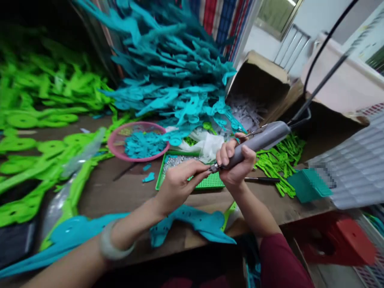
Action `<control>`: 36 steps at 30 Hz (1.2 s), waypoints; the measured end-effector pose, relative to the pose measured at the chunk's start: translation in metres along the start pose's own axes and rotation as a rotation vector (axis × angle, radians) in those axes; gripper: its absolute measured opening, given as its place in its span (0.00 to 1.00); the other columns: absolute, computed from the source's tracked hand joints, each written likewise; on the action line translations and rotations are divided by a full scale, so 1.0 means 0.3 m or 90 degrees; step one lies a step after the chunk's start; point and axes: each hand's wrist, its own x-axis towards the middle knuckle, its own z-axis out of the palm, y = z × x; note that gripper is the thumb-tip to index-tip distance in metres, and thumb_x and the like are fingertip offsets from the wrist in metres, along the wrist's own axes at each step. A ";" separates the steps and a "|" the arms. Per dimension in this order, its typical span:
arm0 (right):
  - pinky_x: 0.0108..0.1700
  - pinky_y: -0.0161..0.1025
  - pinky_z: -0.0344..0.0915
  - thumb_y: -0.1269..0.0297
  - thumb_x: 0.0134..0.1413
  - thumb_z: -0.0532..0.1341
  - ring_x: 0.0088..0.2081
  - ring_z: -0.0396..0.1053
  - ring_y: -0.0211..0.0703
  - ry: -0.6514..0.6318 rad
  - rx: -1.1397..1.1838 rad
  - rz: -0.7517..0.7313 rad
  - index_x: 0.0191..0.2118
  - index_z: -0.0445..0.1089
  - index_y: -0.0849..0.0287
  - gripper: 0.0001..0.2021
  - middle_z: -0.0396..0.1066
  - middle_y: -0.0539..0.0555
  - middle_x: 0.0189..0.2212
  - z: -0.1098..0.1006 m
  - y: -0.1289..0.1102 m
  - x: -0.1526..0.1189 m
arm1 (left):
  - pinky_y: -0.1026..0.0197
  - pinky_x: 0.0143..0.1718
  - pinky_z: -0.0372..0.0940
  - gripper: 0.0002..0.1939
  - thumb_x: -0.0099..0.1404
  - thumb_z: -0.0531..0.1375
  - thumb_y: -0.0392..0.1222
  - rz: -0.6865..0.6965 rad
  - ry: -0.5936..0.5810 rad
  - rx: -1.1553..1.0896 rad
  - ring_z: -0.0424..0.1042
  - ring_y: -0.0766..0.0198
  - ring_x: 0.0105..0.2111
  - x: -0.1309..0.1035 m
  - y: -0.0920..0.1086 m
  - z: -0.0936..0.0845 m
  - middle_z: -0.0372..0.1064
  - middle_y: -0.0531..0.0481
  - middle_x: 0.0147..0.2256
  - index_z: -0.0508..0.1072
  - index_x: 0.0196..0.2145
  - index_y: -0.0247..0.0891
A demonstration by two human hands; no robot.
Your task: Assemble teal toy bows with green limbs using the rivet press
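My right hand (238, 168) is wrapped around a grey electric screwdriver (262, 140), which slants down to the left with its cord rising to the upper right. At its metal tip the fingers of my left hand (180, 178) are pinched together; what sits between them is too small and hidden to make out. Beneath both hands lies a green perforated tray (210, 183) with small silvery screws (177, 161). Along the table's near edge, below my forearms, rests a long blue plastic piece (192, 219).
A pink basket (111, 145) holds small blue parts. Blue pieces (180, 68) are heaped at the back, green ones (39, 88) at the left and more green pieces (282, 160) at the right. Cardboard boxes (267, 70), a teal container (309, 186) and a red stool (351, 240) stand rightward.
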 end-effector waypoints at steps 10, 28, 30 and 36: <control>0.17 0.32 0.52 0.56 0.49 0.57 0.14 0.50 0.33 0.038 0.131 0.021 0.38 0.63 0.51 0.11 0.52 0.40 0.17 0.047 0.028 0.053 | 0.64 0.34 0.65 0.07 0.73 0.57 0.37 0.132 -0.044 0.158 0.68 0.67 0.30 0.088 -0.048 -0.076 0.69 0.52 0.30 0.71 0.35 0.38; 0.19 0.32 0.57 0.58 0.45 0.59 0.14 0.55 0.31 0.100 0.119 -0.003 0.34 0.57 0.52 0.10 0.57 0.38 0.16 -0.015 0.065 0.098 | 0.68 0.35 0.71 0.10 0.57 0.72 0.39 -0.694 0.053 -0.659 0.75 0.67 0.35 0.045 -0.058 0.081 0.77 0.46 0.37 0.81 0.37 0.35; 0.19 0.32 0.57 0.58 0.45 0.58 0.14 0.55 0.31 0.097 0.115 -0.009 0.35 0.58 0.52 0.11 0.58 0.38 0.16 -0.008 0.062 0.092 | 0.71 0.32 0.70 0.10 0.56 0.73 0.38 -0.687 0.091 -0.668 0.72 0.71 0.31 0.039 -0.044 0.097 0.76 0.49 0.35 0.80 0.35 0.35; 0.19 0.32 0.58 0.58 0.46 0.58 0.14 0.55 0.32 0.088 0.110 -0.012 0.34 0.58 0.52 0.10 0.58 0.38 0.16 0.000 0.064 0.076 | 0.73 0.29 0.68 0.15 0.50 0.76 0.40 -0.664 0.132 -0.627 0.69 0.73 0.29 0.030 -0.024 0.095 0.73 0.50 0.32 0.80 0.34 0.32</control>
